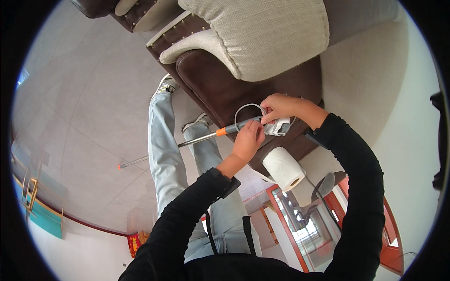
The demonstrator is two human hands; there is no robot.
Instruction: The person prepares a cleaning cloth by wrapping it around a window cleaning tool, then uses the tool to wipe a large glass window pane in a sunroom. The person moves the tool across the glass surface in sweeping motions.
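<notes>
A thin grey-white cable (246, 105) forms a loop between my two hands, over a brown leather sofa seat (211, 84). My right hand (279, 108) pinches the cable at the loop's upper right. Close below it, my left hand (248, 138) has its fingers bent together beside the pole's grey handle; what lies between them is hidden. The metal pole (197, 140), with an orange collar (221, 132), slants from the handle down to an orange-tipped end over the floor. Under my right hand sits a white-and-grey folded item (279, 127), its kind unclear.
A roll of white paper (281, 167) lies at the sofa's near edge, a sheet hanging loose. Large beige cushions (277, 35) cover the sofa's back part. A glass-topped table (309, 232) with a red-brown frame stands at lower right. My legs stretch over grey floor tiles (88, 105).
</notes>
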